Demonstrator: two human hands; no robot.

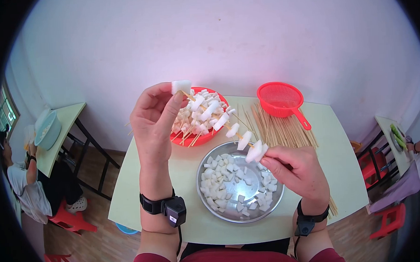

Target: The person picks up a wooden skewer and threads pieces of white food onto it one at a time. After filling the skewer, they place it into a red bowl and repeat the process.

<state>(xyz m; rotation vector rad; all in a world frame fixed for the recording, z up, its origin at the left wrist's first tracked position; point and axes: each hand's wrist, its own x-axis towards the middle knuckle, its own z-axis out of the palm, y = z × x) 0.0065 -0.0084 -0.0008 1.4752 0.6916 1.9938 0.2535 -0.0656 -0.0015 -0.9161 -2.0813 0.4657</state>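
My left hand is raised and pinches a white food chunk between thumb and fingers, at the upper tip of a bamboo skewer. Several white chunks are spaced along this slanting skewer. Its lower end is in my right hand, closed close to a bunched white piece. Below the skewer sits a round metal basin with loose white chunks in it. Behind my left hand, a red basin holds many loaded skewers, partly hidden by the hand and the raised skewer.
Bare skewers lie in a pile on the table, with a red handled strainer over their far end. A person sits at a left table beside a pale blue basin. Another person's hand shows at right. Red stools stand around.
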